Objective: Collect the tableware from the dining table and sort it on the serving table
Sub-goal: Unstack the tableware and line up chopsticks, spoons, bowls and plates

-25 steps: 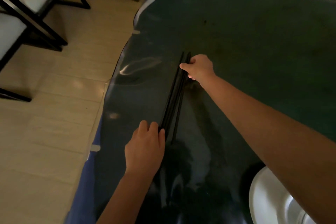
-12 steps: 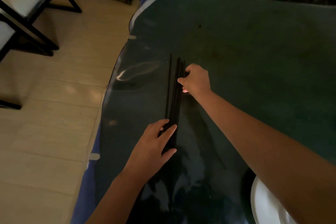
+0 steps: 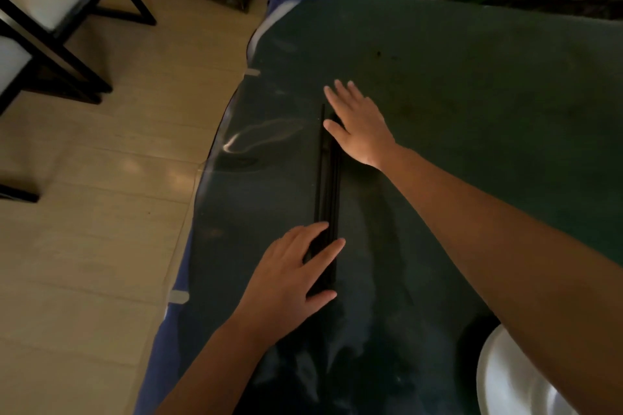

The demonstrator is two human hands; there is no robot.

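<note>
The dark glass-topped counter (image 3: pixel 472 104) fills most of the view, with pale floor to its left and a black-framed chair (image 3: pixel 50 10) at the far left. At the near right corner sits the rim of a white dish (image 3: pixel 505 381). Along the counter's left part lies a bundle of black chopsticks (image 3: pixel 326 185), running near to far, flat on the glass. The left hand (image 3: pixel 290 283) rests on their near end, fingers spread and flat, pinching nothing. The right hand (image 3: pixel 360 125) hovers over the far end, fingers also spread and open. To square the bundle well, I'd judge both palms should press the sticks together from the sides, then nudge the ends flush, gently, since round sticks will likely roll on smooth glass.
</note>
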